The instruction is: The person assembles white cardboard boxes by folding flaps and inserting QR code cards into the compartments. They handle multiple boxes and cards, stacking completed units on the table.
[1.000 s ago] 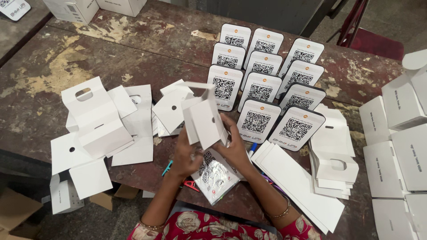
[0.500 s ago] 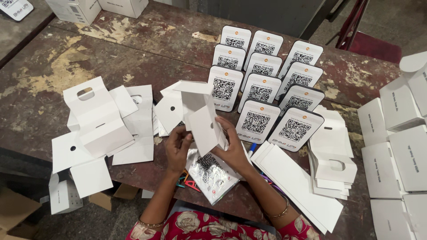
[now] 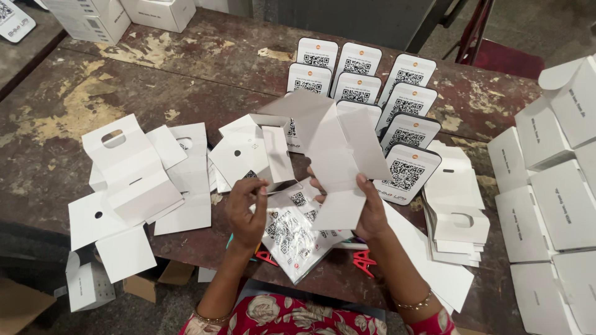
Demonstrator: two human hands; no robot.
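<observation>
Carton blank (image 3: 335, 155) in both hands, above worn table (image 3: 186, 80).

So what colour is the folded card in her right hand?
Plain white card, clearest in the head view.

The carton (image 3: 329, 155) held up by both hands is matt white card, smooth and creased at its folds. Under it lies a packet (image 3: 292, 239) of glossy, crinkled clear plastic. The table (image 3: 155, 80) is rough, worn wood with flaking yellowish paint and dark stains.
</observation>
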